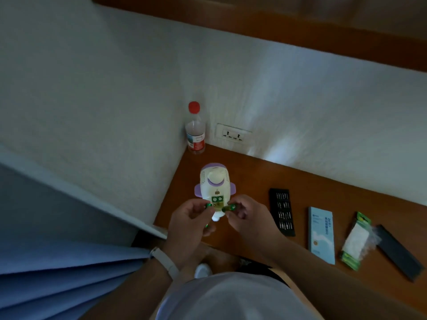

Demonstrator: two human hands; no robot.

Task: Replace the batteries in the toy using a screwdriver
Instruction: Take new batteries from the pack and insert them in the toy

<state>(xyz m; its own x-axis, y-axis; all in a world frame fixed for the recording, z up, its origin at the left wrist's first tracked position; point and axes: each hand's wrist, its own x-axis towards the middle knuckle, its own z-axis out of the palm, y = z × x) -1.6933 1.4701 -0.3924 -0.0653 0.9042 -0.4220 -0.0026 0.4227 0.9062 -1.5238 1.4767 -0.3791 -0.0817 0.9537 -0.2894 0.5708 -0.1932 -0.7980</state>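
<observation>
The white-and-purple toy (215,183) is laid on the wooden desk (254,181) with its battery compartment (218,199) uncovered. At the toy's near end, one green battery (209,205) is pinched by the left hand (187,224) and a second battery (229,207) is pinched by the right hand (245,213). A screwdriver bit tray (282,212) is placed right of the toy.

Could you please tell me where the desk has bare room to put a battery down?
Bare desk lies between the toy and the bit tray, and behind the tray up to the wall. The right side is crowded: tray, blue box, battery pack, black case.
</observation>
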